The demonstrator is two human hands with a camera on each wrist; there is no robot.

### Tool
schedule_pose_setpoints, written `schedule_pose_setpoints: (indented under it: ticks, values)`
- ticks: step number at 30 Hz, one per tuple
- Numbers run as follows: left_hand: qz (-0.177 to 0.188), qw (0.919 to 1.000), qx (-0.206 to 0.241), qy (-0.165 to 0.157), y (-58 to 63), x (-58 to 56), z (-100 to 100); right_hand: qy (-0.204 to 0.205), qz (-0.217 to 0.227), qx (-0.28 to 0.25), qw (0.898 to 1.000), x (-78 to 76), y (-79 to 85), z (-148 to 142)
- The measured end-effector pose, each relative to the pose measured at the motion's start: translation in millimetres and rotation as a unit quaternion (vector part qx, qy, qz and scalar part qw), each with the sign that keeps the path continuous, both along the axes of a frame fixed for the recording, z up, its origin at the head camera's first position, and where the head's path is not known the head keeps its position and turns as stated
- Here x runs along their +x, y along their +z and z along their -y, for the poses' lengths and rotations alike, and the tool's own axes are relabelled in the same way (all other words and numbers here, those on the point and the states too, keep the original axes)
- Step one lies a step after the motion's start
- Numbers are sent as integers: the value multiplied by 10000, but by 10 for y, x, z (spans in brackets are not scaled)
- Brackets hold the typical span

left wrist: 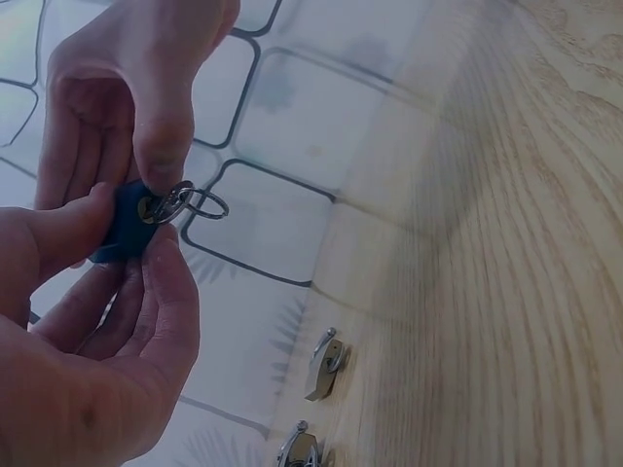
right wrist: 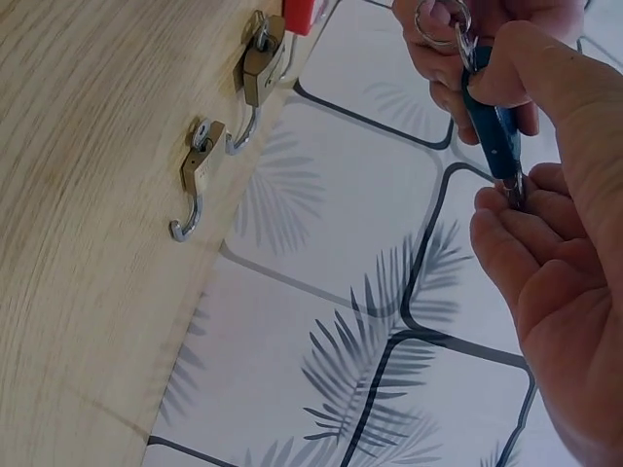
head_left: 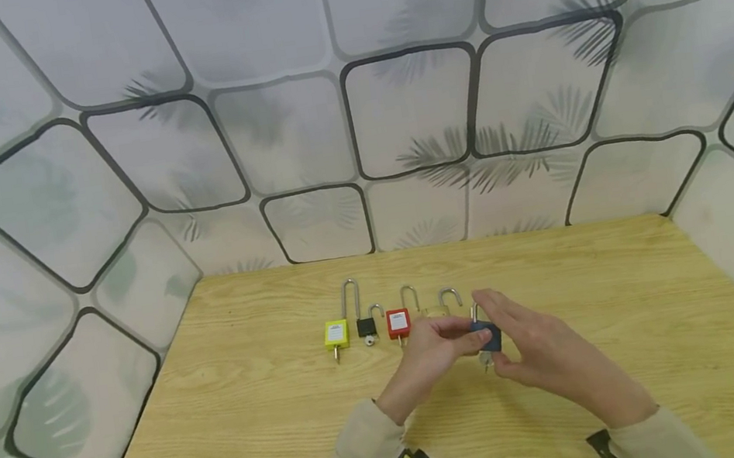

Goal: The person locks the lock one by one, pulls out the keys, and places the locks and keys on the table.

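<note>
The head view puts the blue padlock (head_left: 493, 341) right of centre, above the table (head_left: 281, 421); the left hand (head_left: 427, 353) pinches its body between thumb and fingers, while the right hand (head_left: 546, 351) grips it from the other side, thumb low and fingers by the metal loop. Only that view shows the yellow padlock (head_left: 335, 333) and black padlock (head_left: 367, 327) left of centre, with the whole face of the red padlock (head_left: 397, 322) beside them. The left wrist view, at its left side, shows what the head view leaves tiny: the key ring (left wrist: 206, 202) hanging at the lock's key end. Along its bottom stand two brass padlocks (left wrist: 323, 370), the lower one cut off. The right wrist view repeats that pair at upper left, with the red one cropped by the top edge; in the head view the left hand partly covers the brass, so their number is hard to make out there. The loop's tip is hidden by the right fingers in the right wrist view.
</note>
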State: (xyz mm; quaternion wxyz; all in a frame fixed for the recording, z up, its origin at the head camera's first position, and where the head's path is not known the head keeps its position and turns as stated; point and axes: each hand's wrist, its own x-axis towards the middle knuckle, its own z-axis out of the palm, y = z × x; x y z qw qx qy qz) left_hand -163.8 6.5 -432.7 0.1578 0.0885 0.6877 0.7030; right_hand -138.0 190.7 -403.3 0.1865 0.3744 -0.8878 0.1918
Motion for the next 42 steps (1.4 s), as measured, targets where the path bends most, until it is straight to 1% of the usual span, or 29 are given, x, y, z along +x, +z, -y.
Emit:
schedule_pose_setpoints:
  ticks: [7,17,23,29,33,39,42]
  values:
    - [9,10000,52,-59,0,0,12,-11,-132,-84,9999,-7,-44,9]
    - [54,9999,-28,-136,-24,-3,30,-60,-129,-119,9998,-7,-73,34]
    - [57,9998,-131,-112,-33,1,35,-67,-102,-114,9999,-12,-89,48]
    - [45,9999,-136,-88,-54,-4,34,-82,-88,-51,9999,-13,-89,60]
    - [69,9999,-142,-49,-80,-10,26,-45,-92,-122,9999,-15,-103,65]
    - [44,10000,-53,-32,-96,-18,25,88,-213,-268,9994,-16,-133,70]
    - [-55,9997,-196,-114,-94,-17,44,97,-207,-270,9994,-13,-142,72]
